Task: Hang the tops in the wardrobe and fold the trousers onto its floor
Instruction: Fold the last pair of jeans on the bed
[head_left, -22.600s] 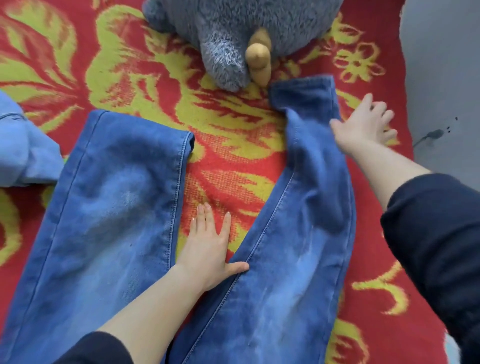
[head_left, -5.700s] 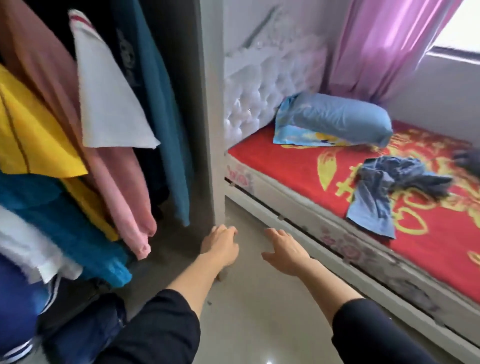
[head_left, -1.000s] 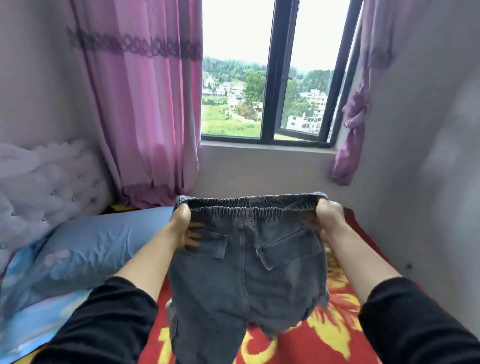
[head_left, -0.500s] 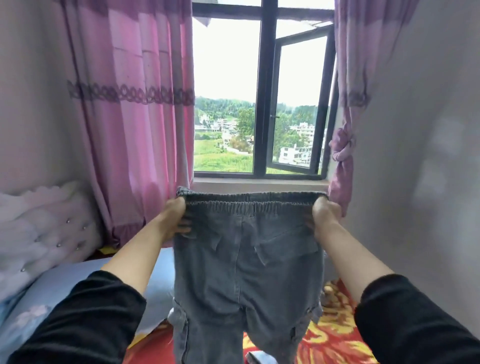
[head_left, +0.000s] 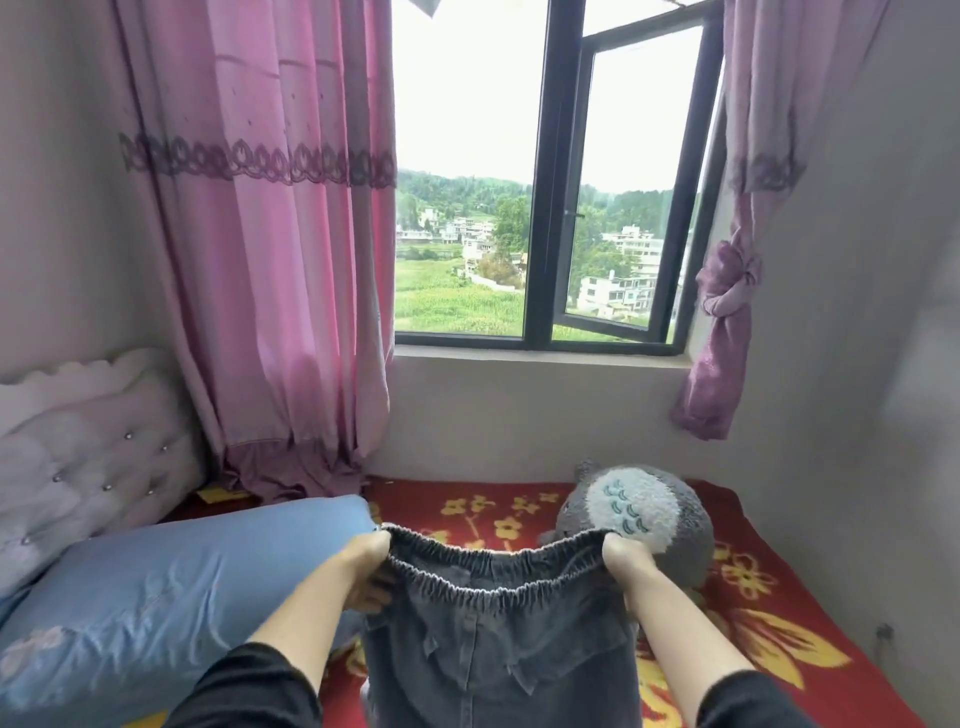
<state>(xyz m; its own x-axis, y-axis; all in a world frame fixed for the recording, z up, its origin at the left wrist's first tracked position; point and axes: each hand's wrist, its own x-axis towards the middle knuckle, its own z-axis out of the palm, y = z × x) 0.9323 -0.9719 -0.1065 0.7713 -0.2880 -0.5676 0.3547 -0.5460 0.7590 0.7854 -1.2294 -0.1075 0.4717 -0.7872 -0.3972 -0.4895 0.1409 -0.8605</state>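
A pair of dark grey denim trousers (head_left: 498, 649) with an elastic waistband hangs in front of me over the bed. My left hand (head_left: 371, 564) grips the left end of the waistband. My right hand (head_left: 623, 558) grips the right end. The waistband sags slightly between them, and the back pockets face me. The legs drop out of view at the bottom edge. The wardrobe is out of view.
Below lies the bed with a red and yellow flowered blanket (head_left: 753, 587). A blue pillow (head_left: 156, 587) is at the left and a grey plush toy (head_left: 644, 512) at the right. Pink curtains (head_left: 270, 260), a window and walls close in behind.
My hands have lowered the trousers toward the bed since half a second ago. The plush toy has come into view behind them. Both grips on the waistband are unchanged.
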